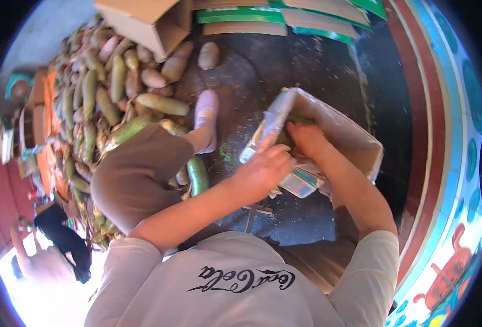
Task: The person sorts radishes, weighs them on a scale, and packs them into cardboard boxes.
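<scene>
An open cardboard box (355, 144) with pale walls stands on the dark floor in front of me. My right hand (308, 139) reaches down inside it, fingers curled against a dark green thing (301, 118), mostly hidden, whose kind I cannot make out. At the box's near left side is my left hand (264, 170), its fingers bent and closed; what they hold, if anything, is hidden. Whitish, crumpled lining (274, 115) covers the left wall of the box. Below the hands, printed paper (301, 183) sticks out at the near edge.
A large heap of long green and brownish gourds (88, 92) lies to the left, beside my leg. One brown gourd (209, 55) lies apart. Another cardboard box (143, 19) and flattened green-edged cartons (241, 22) are at the back. A painted wall (448, 120) runs along the right. A person (45, 261) is at lower left.
</scene>
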### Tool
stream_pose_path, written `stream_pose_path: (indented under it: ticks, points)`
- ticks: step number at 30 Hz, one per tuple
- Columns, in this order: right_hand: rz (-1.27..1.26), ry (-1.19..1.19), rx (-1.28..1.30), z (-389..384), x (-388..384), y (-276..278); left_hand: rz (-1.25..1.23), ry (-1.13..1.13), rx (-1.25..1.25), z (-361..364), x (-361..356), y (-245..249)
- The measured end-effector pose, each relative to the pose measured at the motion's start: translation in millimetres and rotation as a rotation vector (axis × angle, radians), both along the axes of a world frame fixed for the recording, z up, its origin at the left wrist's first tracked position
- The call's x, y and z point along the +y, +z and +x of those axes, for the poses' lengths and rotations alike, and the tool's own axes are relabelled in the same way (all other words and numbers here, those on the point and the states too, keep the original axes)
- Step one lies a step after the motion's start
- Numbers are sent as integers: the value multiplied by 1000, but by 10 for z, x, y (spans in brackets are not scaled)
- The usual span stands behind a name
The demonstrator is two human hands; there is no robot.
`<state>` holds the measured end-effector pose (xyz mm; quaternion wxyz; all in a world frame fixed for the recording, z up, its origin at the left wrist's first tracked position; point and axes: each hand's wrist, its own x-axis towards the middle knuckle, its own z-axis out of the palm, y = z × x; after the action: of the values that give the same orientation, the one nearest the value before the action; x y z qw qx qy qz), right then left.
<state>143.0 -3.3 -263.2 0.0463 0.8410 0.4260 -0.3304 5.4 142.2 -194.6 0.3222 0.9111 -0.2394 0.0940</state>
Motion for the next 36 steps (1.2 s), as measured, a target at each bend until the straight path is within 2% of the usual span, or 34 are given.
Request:
stream_pose_path:
  ticks: [2, 4, 6, 8, 10, 13, 14, 15, 16, 17, 19, 20, 21, 23, 25, 26, 27, 30, 33, 36]
  points:
    - [-24, -8, 27, -36, -41, -173, 26, -13, 25, -10, -10, 0]
    - [-15, -3, 4, 6, -61, -242, 131, -65, 214, -7, 55, 147]
    - [100, -25, 96, 127, -244, -647, 117, 69, 123, -93, 41, 235]
    - [141, -101, 212, 174, -201, -485, 16, 147, 98, -174, 161, 627]
    - [99, -95, 187, 224, -151, -324, -139, 167, 93, -327, 357, 1006]
    - [35, -84, 158, 204, -61, -198, -321, 293, -113, -665, 955, 1378]
    - [9, -82, 151, 202, -54, -196, -334, 436, -198, -840, 1212, 1421]
    - [-23, -81, 149, 203, -84, -214, -154, 556, -249, -1027, 1543, 1435]
    - [177, -606, 471, 239, -191, -242, -69, 762, -177, -1299, 1799, 1445]
    - [364, -1151, 780, 238, -287, -253, -1, 948, -185, -1576, 2109, 1234]
    - [3, -131, -93, 57, -196, 434, 75, 1261, -46, -2327, 2666, 806]
    - [135, -138, -149, 20, -298, 526, 38, 1345, -28, -2746, 2878, 596]
    - [272, -148, -206, -2, -397, 609, 76, 1559, 97, -3195, 3016, 379]
    - [377, -304, -236, -118, -407, 925, 75, 1888, 207, -4045, 3136, -143]
    - [526, -509, -256, -343, -404, 1111, 149, 2028, 417, -4626, 2992, -591]
    - [604, -617, -269, -404, -405, 1161, 123, 2088, 625, -4798, 2867, -818]
    - [715, -486, -415, -440, -445, 1100, 99, 2047, 664, -4925, 2727, -1059]
    - [731, -472, -431, -733, -258, 1230, -108, 1941, 768, -4925, 2453, -1440]
    - [682, -388, -495, -891, -181, 1302, 89, 1791, 1141, -4918, 2251, -1647]
    - [673, -336, -526, -981, -151, 1281, 204, 1757, 1299, -5052, 2117, -1771]
